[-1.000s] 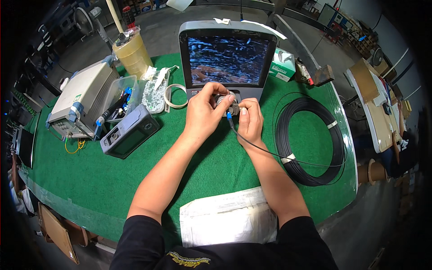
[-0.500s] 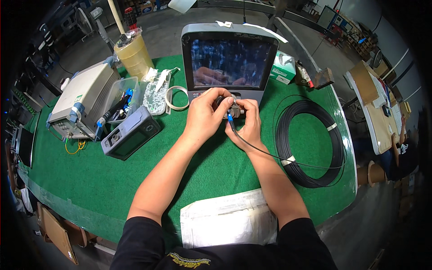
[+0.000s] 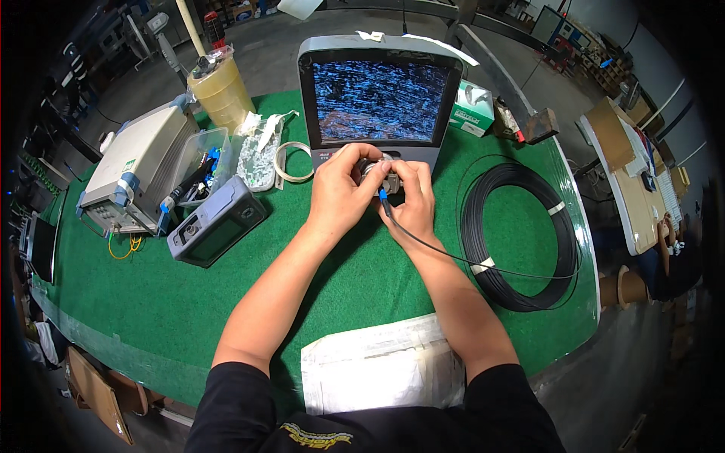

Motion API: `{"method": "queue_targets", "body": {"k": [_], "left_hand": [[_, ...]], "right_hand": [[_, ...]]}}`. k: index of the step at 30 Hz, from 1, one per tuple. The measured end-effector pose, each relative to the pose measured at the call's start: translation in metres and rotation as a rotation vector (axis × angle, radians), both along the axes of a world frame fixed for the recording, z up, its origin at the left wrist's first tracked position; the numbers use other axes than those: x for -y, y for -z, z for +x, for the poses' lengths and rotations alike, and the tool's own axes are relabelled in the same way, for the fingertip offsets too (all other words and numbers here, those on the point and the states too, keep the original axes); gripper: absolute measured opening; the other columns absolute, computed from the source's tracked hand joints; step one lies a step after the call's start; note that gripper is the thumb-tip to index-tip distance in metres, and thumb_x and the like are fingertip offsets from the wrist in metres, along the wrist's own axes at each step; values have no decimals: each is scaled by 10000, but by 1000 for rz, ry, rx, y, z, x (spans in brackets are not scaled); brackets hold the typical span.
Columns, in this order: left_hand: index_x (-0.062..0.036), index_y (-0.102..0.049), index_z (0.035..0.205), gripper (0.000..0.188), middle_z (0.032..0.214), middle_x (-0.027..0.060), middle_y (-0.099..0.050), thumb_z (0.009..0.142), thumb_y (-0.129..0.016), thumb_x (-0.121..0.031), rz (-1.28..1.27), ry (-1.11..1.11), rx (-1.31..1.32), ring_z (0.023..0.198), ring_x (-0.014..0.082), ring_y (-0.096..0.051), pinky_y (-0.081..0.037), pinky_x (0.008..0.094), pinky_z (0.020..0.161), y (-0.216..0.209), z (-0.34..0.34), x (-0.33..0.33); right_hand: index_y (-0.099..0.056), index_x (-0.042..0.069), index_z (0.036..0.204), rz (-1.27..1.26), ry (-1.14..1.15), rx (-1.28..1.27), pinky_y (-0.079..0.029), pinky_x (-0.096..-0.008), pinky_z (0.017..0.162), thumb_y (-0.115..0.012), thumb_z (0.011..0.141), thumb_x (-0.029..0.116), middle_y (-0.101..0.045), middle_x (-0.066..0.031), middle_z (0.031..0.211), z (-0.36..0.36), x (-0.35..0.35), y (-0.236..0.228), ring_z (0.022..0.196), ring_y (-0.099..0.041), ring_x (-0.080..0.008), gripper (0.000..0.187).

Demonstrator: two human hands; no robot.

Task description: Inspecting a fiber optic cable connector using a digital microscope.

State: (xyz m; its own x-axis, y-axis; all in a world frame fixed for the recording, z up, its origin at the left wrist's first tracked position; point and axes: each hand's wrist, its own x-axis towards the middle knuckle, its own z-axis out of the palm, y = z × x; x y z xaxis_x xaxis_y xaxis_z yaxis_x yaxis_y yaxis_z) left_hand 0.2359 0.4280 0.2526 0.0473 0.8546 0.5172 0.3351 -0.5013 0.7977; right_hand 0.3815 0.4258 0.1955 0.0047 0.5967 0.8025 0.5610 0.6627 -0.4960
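Both hands meet at a round metal fitting (image 3: 390, 183) on the lower front of a grey monitor unit (image 3: 304, 90). My left hand (image 3: 341, 189) curls around the fitting's left side, thumb laid across it. From the right, my right hand (image 3: 415, 200) grips it with bent fingers. A blue fibre connector (image 3: 384, 195) sits at the fitting, between the hands. Its thin black cable (image 3: 427, 243) passes over my right wrist to a black cable coil (image 3: 474, 226). The monitor's screen (image 3: 377, 98) shows a blue-and-black streaky texture. My fingers partly hide the fitting.
Left on the green mat (image 3: 189, 302) stand a white instrument (image 3: 136, 166), a grey handheld tester (image 3: 219, 226), plastic boxes and a yellowish container (image 3: 223, 94). A white ring (image 3: 281, 170) lies beside the monitor, a green-and-white box (image 3: 473, 113) behind right. Papers (image 3: 377, 370) lie near me.
The screen has gone from a dark, blurry picture to a sharper, brighter blue streaked one. My hands stay at the fitting with little visible movement. The view has shifted slightly.
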Motion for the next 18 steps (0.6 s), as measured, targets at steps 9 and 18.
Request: {"method": "queue_targets", "body": {"k": [9,18], "left_hand": [[0,-714,1007,175,757,-19,-626,917,-782,-134,23,-33,6,616,30,-485,-399,226,542,3,3,-1],[5,-715,1005,180,765,-10,-633,917,-783,-136,21,-37,20,616,35,-486,-401,231,549,4,3,-1]], "right_hand": [[-618,119,1287,-2,-21,-2,-529,-442,770,-819,739,29,-578,-141,1032,3,1,-3,909,-631,-357,591],[-620,113,1261,-10,-11,-5,-546,-440,787,-827,734,46,-600,-143,1064,3,0,-2,945,-649,-361,570]]}}
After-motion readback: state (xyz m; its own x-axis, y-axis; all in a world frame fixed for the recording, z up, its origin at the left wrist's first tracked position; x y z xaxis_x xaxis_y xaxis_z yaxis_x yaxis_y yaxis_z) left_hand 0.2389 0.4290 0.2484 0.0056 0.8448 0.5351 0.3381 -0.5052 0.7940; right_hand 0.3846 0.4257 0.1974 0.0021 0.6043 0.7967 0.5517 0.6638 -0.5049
